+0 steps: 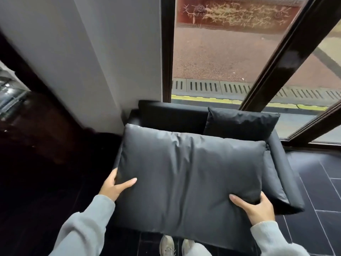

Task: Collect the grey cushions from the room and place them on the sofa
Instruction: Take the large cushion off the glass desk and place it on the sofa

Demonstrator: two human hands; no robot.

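Window [212,52]: tall glass in dark frames behind the sofa; pavement and a slotted drain outside.
Wall [83,52]: plain white, left of the window.
Sofa [280,163]: small, dark, against the glass; seat mostly hidden by the held cushion.
Held cushion [184,172]: large, grey, carried flat over the sofa seat.
Second cushion [239,124]: dark, propped upright against the sofa back, right side.
Left hand [114,185]: closed on the held cushion's left edge, thumb on top.
Right hand [256,207]: clamped on its near right corner, thumb on top.
Shoes [175,244]: pale, on dark floor tiles.
Writing: none legible.
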